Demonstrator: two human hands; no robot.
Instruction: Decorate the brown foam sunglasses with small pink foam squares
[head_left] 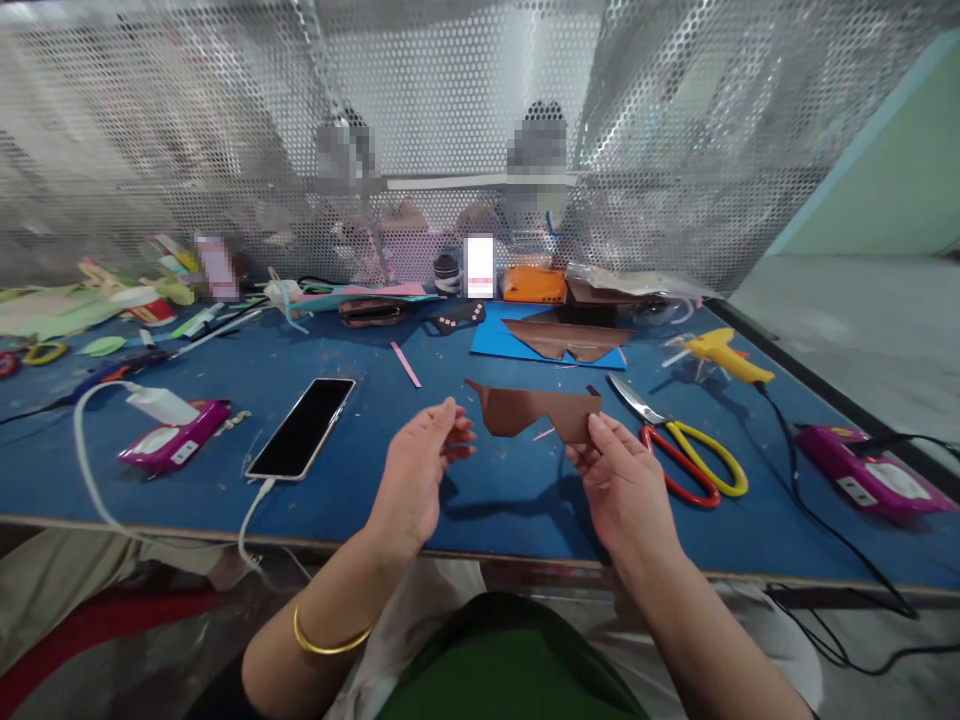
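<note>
My right hand (624, 482) pinches the right end of a brown cut-out piece shaped like a mask (536, 410), held just above the blue table (480, 500). My left hand (420, 470) hovers to the left of the piece with fingers curled; a small dark scrap seems to sit between its fingertips, but I cannot tell for sure. Red and yellow scissors (686, 450) lie on the table just right of my right hand.
A phone (302, 427) on a white charging cable lies at left, near a magenta power strip (176, 437). A yellow glue gun (724, 355), another magenta strip (866, 475), blue and brown sheets (562, 340) and craft clutter fill the back. Two people sit behind a perforated screen.
</note>
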